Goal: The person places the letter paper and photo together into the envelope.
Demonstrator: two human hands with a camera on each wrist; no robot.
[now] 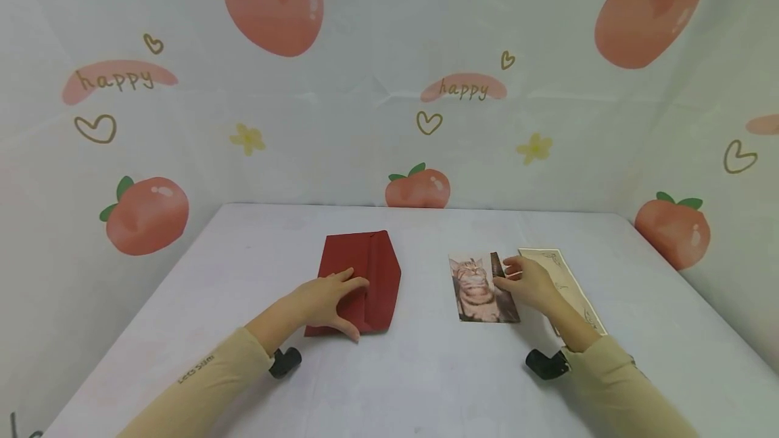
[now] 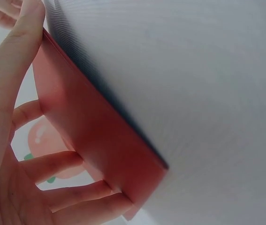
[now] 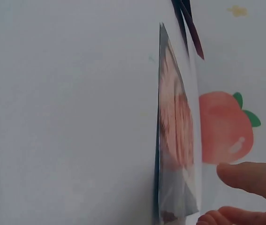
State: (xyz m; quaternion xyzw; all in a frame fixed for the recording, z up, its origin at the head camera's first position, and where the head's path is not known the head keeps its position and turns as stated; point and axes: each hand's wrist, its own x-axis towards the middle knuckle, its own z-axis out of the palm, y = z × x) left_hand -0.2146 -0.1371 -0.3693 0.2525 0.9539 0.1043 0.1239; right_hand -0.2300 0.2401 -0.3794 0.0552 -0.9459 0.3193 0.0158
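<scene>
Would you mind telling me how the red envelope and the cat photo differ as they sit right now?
The red envelope is a plain dark red with its flap open; the cat photo is a printed picture of a tabby cat. The envelope looks larger than the photo. The left hand rests on the envelope, while the right hand lifts the photo by its right edge. Both are flat paper rectangles on the white table.
</scene>
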